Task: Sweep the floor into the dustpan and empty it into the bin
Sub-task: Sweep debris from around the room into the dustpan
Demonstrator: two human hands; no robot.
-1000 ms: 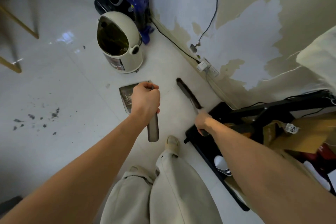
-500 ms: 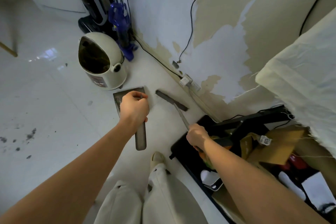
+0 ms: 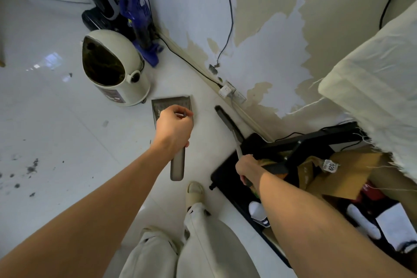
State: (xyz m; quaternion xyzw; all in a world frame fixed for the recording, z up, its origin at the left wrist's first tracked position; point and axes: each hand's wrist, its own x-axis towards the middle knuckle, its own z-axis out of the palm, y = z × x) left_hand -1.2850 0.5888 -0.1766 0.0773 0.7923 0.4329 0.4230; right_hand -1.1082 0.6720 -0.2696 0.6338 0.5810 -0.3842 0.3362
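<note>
The floor [image 3: 67, 119] is glossy white tile, meeting a wall with peeling paint. A cream domed bin [image 3: 115, 67] stands on it, its dark opening tilted upward. Behind the bin, against the wall, stand a purple upright vacuum [image 3: 140, 22] and a black appliance base [image 3: 97, 18]. Dark specks of dirt [image 3: 24, 174] lie scattered at the left. A white power strip [image 3: 232, 93] sits at the wall's foot. A black tray [image 3: 228, 178] of clutter rests at the right.
</note>
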